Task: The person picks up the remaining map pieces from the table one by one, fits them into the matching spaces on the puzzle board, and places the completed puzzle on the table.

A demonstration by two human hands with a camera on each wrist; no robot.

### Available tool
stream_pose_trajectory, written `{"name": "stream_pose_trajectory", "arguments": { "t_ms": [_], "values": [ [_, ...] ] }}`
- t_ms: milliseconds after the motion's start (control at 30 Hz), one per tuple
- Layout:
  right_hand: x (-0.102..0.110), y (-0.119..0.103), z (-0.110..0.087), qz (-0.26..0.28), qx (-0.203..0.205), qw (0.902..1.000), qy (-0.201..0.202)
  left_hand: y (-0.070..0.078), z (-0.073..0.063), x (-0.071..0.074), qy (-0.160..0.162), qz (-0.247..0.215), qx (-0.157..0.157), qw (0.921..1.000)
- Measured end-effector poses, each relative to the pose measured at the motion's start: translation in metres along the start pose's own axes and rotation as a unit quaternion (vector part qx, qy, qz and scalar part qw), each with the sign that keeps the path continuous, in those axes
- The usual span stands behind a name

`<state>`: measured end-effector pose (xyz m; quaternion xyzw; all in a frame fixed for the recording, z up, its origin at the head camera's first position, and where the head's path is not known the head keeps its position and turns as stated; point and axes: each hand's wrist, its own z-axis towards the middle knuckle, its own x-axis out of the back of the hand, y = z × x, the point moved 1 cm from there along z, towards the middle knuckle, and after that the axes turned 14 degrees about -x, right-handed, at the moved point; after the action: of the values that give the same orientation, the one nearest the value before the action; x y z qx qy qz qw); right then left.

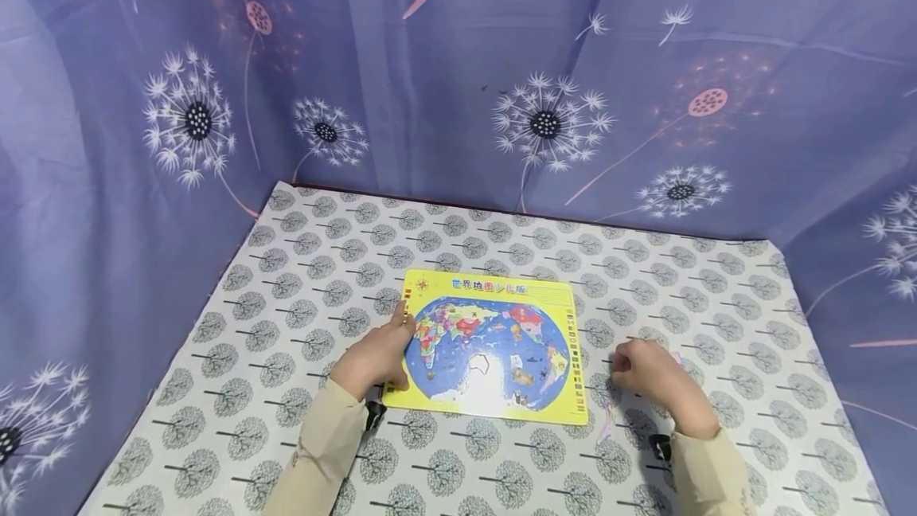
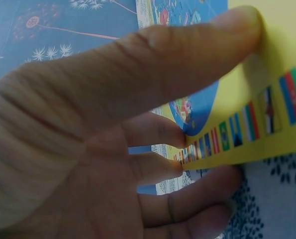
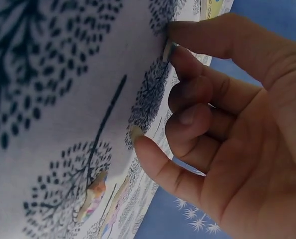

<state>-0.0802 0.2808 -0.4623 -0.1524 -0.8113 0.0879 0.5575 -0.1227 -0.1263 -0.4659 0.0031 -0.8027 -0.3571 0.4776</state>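
A yellow world map puzzle board (image 1: 494, 416) lies on the cloth, with a white patch outlined like Australia (image 1: 478, 364) low in its blue sea. My left hand (image 1: 376, 353) rests at the board's left edge; in the left wrist view the thumb (image 2: 187, 55) reaches over the yellow border and the other fingers lie along the rim with the flags. To the right of the board, my right hand (image 1: 648, 373) is low over the cloth. Its thumb and forefinger pinch a small puzzle piece (image 3: 168, 50), mostly covered by the fingertips.
Near the right hand lie a pink loose piece (image 1: 606, 422) and another small piece (image 1: 677, 357). A colourful piece (image 3: 93, 199) shows on the cloth in the right wrist view. The tree-print tablecloth (image 1: 251, 388) meets blue dandelion curtains (image 1: 444, 102) at the back and sides.
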Motion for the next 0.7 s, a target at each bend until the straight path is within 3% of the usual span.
{"name": "stream_pose_trajectory", "arguments": {
  "t_ms": [333, 700],
  "values": [
    [0.004, -0.009, 0.001, 0.029, 0.02, 0.9993, 0.012, 0.001, -0.002, -0.001, 0.003, -0.007, -0.001, 1.0],
    [0.02, -0.03, 0.012, 0.008, 0.052, 0.9977, 0.042, 0.003, -0.001, 0.001, 0.008, 0.001, -0.001, 1.0]
  ]
}}
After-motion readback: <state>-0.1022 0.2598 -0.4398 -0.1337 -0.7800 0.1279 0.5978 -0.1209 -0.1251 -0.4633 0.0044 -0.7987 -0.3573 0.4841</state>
